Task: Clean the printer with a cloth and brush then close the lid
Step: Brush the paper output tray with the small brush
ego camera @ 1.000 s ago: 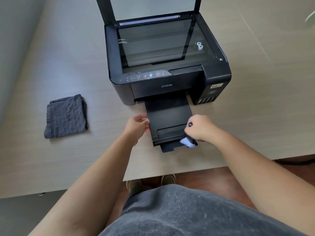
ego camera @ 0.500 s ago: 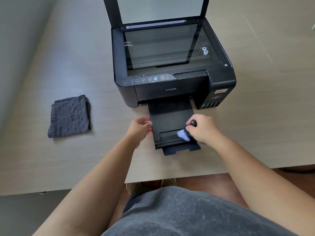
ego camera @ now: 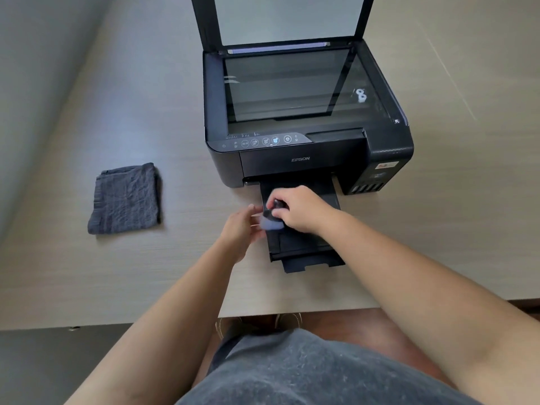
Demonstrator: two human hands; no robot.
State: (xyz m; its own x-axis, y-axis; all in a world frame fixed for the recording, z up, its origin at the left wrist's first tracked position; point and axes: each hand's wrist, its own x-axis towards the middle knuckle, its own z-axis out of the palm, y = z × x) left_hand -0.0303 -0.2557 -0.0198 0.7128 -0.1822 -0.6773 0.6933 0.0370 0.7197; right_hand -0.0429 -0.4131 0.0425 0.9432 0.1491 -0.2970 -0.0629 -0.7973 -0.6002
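One brush (ego camera: pixel 271 220) in right hand (ego camera: pixel 301 210) fingers.

The raised black lid (ego camera: pixel 287 19) is cut off by the top edge, and the pale brush bristles (ego camera: pixel 270 224) are blurred and partly hidden by the right hand (ego camera: pixel 298 210).

The right hand (ego camera: pixel 301 210) carried the brush (ego camera: pixel 271 219) from the tray's (ego camera: pixel 306 247) front right corner across to its left edge. The bristles ended just beside the left hand (ego camera: pixel 244 226).
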